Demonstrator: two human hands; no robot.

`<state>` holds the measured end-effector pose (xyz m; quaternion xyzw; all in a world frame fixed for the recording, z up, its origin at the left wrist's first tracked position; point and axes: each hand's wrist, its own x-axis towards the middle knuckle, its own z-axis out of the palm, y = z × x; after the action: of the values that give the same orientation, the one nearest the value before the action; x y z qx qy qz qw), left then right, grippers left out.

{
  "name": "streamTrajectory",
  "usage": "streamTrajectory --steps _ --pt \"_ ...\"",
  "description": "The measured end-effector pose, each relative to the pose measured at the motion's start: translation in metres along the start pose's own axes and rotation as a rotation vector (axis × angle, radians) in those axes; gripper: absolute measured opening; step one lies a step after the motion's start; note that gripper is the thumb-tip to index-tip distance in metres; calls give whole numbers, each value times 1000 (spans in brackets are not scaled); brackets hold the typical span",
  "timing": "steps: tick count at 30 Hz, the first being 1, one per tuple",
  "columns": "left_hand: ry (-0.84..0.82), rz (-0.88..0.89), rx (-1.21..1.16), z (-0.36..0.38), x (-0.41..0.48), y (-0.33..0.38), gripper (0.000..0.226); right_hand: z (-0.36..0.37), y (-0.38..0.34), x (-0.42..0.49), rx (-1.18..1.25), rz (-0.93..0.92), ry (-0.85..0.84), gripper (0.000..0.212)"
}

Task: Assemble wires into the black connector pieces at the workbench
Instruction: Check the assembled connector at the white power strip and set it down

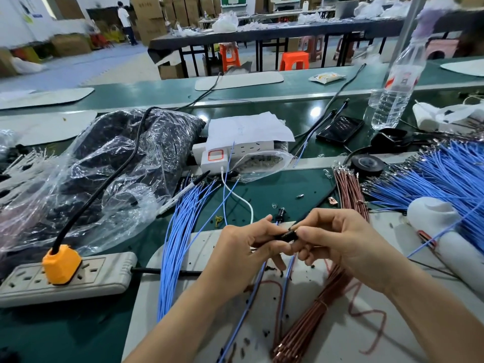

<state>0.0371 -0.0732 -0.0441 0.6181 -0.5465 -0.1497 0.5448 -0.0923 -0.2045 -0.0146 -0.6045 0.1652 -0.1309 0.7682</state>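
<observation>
Both hands meet above the pale grey mat [332, 341]. The left hand [248, 247] has its fingers curled and pinches one end of the small black connector piece [288, 235]. The right hand [337, 244] pinches the other end with the thumb and bent fingers. Thin blue wires [287, 273] hang down from under the fingers. A tied bundle of glossy copper-brown wires [314, 310] lies near, on the mat. At the left are a grey power strip [104, 276] with an orange plug [61, 263] and a crinkled clear plastic bag [104, 166]. The label on the ribbed water bottle [398, 82] is too blurred to read.
</observation>
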Motion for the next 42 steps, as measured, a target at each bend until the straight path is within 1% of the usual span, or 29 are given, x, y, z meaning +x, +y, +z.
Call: streamTrajectory --steps 3,6,11,13,15,17,18,21,22,23,28,32,35,37,39,40,42 --pt "-12 -27 -18 3 -1 -1 13 -4 -1 0 -85 -6 -10 16" --pt "-13 -36 -47 5 -2 -2 7 -5 -2 -1 -106 -17 -27 8" --pt "-31 -62 -88 6 -2 2 8 -4 -1 -1 -102 -15 -37 13" --pt "-15 -53 -97 7 -1 5 3 -2 -1 -1 -61 -7 -30 12" --pt "-7 -45 -101 5 1 7 9 1 2 0 11 0 -18 9" --pt "-11 -53 -157 3 1 8 9 3 6 1 133 10 -32 10" --pt "-8 -48 -174 1 1 8 10 4 7 3 204 17 -55 17" --pt "-3 -24 -163 1 2 9 14 3 11 4 357 85 -149 56" --pt "-5 -22 -155 1 1 9 15 3 11 4 382 110 -184 63" --pt "-11 -12 -153 2 1 9 15 2 11 3 388 123 -218 66" --pt "-18 40 -144 3 -1 11 16 0 8 0 226 61 -290 54" --pt "-25 78 -129 5 -1 12 18 -1 9 2 202 -7 -258 46" --pt "1 94 -107 4 -1 12 22 4 7 5 233 -37 -211 46" --pt "16 101 -51 2 -2 13 36 4 1 4 331 -34 -156 49" --pt "52 60 -4 -1 -1 13 52 -9 -14 0 536 -82 -144 53" --pt "88 41 31 -3 1 13 53 -19 -24 -4 624 -152 -152 50" --pt "151 50 110 -6 4 20 41 -40 -44 -10 709 -345 -114 32"
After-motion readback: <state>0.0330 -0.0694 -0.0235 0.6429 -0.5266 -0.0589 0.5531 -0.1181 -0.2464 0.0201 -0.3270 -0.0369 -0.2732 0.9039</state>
